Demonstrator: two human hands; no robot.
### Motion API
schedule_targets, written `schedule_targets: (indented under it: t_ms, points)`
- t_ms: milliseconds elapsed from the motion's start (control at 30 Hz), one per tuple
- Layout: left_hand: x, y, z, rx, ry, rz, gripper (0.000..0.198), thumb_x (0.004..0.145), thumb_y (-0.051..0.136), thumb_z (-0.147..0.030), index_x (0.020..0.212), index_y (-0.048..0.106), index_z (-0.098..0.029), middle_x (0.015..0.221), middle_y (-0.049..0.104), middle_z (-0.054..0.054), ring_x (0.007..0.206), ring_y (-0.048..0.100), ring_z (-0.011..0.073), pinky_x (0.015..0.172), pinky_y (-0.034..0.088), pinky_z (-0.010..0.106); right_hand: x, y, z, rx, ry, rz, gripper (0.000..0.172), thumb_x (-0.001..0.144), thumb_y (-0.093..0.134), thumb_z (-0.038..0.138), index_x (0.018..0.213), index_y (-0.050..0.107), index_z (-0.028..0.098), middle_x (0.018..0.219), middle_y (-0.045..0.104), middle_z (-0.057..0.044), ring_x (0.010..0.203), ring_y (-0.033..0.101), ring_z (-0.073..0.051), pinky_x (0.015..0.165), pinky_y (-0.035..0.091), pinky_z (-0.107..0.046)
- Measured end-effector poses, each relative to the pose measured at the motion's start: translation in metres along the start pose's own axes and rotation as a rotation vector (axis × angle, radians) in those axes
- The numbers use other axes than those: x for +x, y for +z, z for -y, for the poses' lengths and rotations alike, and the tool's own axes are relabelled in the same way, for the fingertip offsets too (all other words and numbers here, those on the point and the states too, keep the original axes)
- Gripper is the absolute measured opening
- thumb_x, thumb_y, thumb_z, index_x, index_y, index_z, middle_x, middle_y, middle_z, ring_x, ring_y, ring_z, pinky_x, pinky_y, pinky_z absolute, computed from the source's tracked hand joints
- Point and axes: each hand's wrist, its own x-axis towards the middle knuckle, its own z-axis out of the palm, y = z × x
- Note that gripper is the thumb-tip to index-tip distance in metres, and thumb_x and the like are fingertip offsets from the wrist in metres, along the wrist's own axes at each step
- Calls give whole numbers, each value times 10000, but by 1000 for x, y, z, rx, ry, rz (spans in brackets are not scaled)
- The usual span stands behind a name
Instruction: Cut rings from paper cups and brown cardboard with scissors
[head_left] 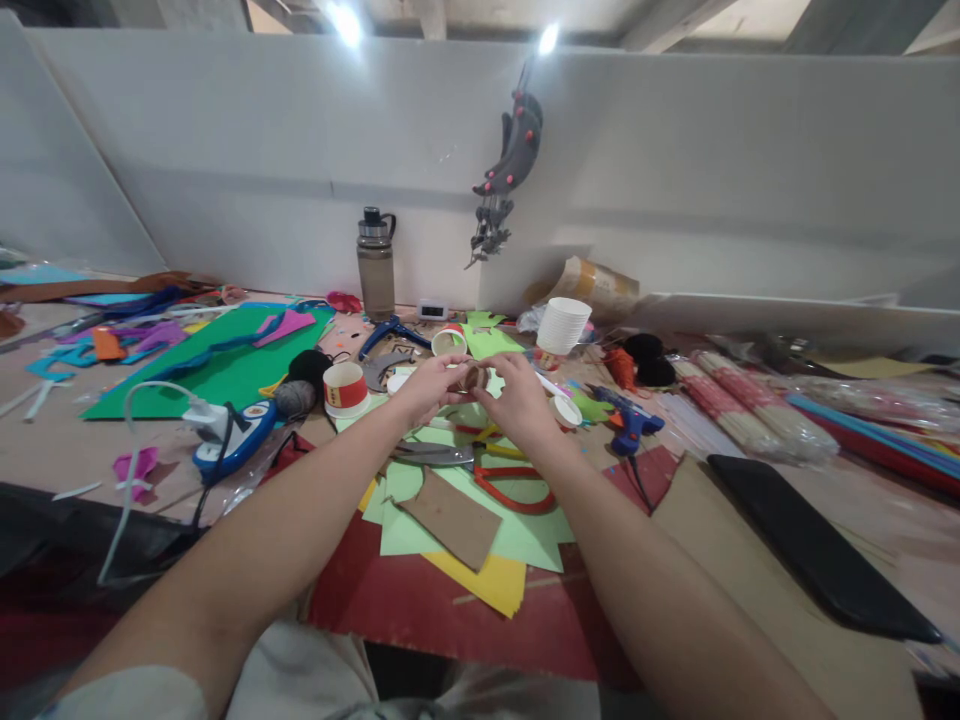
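Observation:
My left hand (435, 386) and my right hand (516, 396) meet over the middle of the table. Between their fingertips is a small brown piece (472, 378), perhaps curled cardboard; the fingers partly cover it. Below the hands lie scissors with red handles (517, 488), their blades pointing left. A torn piece of brown cardboard (454, 515) rests nearer to me on pale green paper sheets (401, 530), with yellow paper (487, 585) under them. Left of my left hand is a red and white paper cup (346, 388); another cup (450, 342) stands just beyond the hands.
A water bottle (376, 268) stands by the back wall, and a stack of white cups (564, 326) at back right. A blue glue gun (634, 425) and a black phone-like slab (817, 545) lie rightward. A power strip (234, 440) with cords sits left, near green sheets (172, 375).

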Motion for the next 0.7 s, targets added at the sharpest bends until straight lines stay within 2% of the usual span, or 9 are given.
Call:
schedule_targets:
  t_ms: [267,500,700]
  points:
    - [1,-1,2,-14,-25,16,202,872,594,-173,1068,592,-127,818,720,81,688,681,145,744,566,344,0,0,2,-62,-67,33,345,719,640,115,1059,653,172,1040,577,-115,1030,561,-263,945,467,-442]
    - [3,-4,5,-15,-9,106,130,861,603,-188,938,668,-105,846,725,97,699,658,129,707,547,284,1,0,-1,-38,-88,42,359,696,672,119,1051,637,159,1060,577,-118,1030,564,-255,957,474,-425]
    - [2,-4,5,-27,13,119,181,799,667,-191,959,684,-110,860,720,100,732,666,144,775,556,336,0,0,-1,-40,-99,18,363,703,661,97,1054,637,189,1043,572,-102,1037,563,-264,940,483,-443]
